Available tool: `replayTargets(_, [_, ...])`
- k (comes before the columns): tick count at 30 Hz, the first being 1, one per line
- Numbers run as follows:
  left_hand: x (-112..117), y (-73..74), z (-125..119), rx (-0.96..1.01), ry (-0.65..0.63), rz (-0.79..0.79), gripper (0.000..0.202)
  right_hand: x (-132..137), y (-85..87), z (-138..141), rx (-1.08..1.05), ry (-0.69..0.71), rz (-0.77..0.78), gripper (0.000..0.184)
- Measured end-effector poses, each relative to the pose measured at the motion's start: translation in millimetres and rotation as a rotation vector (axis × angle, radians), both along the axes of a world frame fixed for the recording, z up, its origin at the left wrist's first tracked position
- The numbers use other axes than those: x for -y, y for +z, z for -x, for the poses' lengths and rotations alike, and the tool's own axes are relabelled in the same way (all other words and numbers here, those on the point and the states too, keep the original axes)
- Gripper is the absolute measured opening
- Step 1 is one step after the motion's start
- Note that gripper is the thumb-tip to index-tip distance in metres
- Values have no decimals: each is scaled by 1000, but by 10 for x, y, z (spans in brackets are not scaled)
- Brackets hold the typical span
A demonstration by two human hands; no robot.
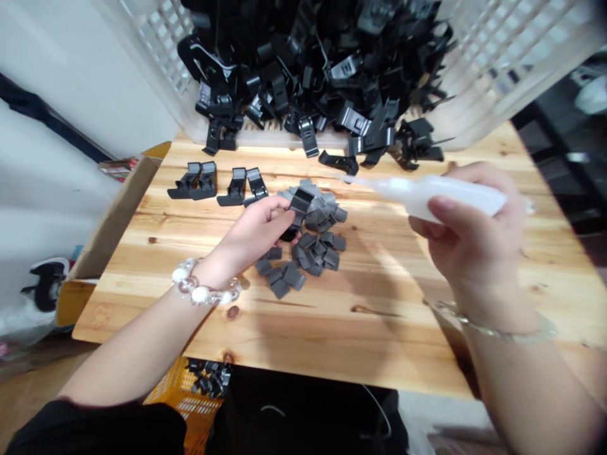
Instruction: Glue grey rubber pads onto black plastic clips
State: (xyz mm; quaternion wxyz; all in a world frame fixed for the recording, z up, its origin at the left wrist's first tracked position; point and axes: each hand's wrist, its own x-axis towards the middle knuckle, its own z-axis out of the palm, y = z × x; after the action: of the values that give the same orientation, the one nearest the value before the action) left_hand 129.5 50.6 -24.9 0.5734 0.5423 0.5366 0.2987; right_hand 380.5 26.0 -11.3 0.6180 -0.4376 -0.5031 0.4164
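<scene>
My left hand [265, 224] pinches a black plastic clip [300, 203] over the table, just above a pile of small grey pads [315, 253]. A white squeeze bottle [450, 194] with a long thin nozzle is gripped in my right hand [469, 234]. Its nozzle points left, and the tip is apart from the clip. Several more black clips [232, 186] stand in a row to the left of the pads. Part of the held clip is hidden behind my left fingers.
At the back, a white plastic basket [478, 120] is heaped with black clips, some spilling onto the wooden table [370, 328]. A cardboard box [118, 212] stands past the left edge. Below the front edge sits an orange basket [165, 388] with black parts.
</scene>
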Motion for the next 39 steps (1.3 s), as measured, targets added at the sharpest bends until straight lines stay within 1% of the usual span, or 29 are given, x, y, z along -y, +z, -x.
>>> replayTargets(2, [23, 25, -22, 89, 37, 11, 9, -17, 14, 36, -146, 45, 35, 15])
replayTargets(3, [41, 34, -34, 134, 41, 28, 9, -19, 23, 57, -184, 57, 64, 17])
replayTargets(6, [119, 59, -79, 233, 15, 84, 9, -1, 44, 122, -230, 129, 283, 29])
replayTargets(9, [205, 81, -126, 247, -59, 103, 12, 35, 29, 179, -278, 253, 453, 33])
replayTargets(12, [256, 84, -156, 240, -118, 96, 14, 64, -26, 221, -346, 393, 539, 30])
replayTargets(15, [268, 59, -165, 243, -130, 97, 14, 72, -82, 252, -396, 474, 599, 32])
replayTargets(18, [265, 28, -165, 251, -119, 129, 14, 66, -107, 270, -435, 547, 625, 34])
replayTargets(20, [261, 13, -164, 253, -115, 142, 16, 61, -115, 270, -446, 564, 622, 32])
replayTargets(23, [256, 0, -163, 251, -112, 156, 20, 58, -133, 265, -418, 558, 590, 31])
replayTargets(27, [251, -3, -165, 259, -122, 154, 19, 47, -164, 286, -394, 556, 539, 37])
replayTargets(30, [252, 8, -169, 255, -128, 147, 19, 28, -163, 312, -385, 516, 548, 37])
replayTargets(33, [252, 21, -172, 245, -142, 146, 19, 16, -151, 314, -351, 491, 571, 46])
replayTargets(36, [248, 24, -170, 238, -144, 147, 18, 17, -168, 302, -325, 499, 543, 56])
replayTargets(39, [248, 25, -168, 241, -140, 150, 17, 11, -221, 293, -315, 507, 527, 56])
